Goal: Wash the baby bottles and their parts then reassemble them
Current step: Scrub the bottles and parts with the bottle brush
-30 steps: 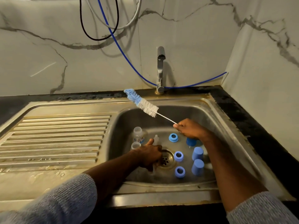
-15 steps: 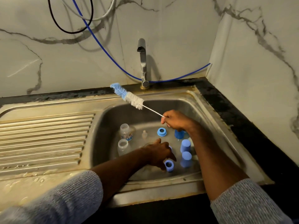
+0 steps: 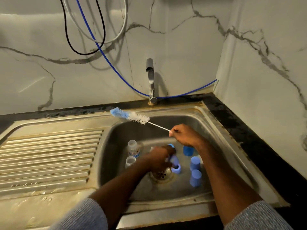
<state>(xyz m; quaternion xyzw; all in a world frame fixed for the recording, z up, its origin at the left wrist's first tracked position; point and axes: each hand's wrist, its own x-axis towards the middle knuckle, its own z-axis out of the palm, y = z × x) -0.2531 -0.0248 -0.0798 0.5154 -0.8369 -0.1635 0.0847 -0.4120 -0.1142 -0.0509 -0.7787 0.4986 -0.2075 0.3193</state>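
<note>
In the middle of the frame the right hand (image 3: 184, 135) pinched the thin wire handle of the bottle brush (image 3: 131, 115), whose bristles reached up and left over the sink (image 3: 216, 130) rim. The left hand (image 3: 159, 159), blurred, was low in the basin beside a blue ring (image 3: 176, 168); its grip could not be told. Two clear bottles (image 3: 132, 147) stood just left of it, and blue caps (image 3: 195, 163) stood right of it.
</note>
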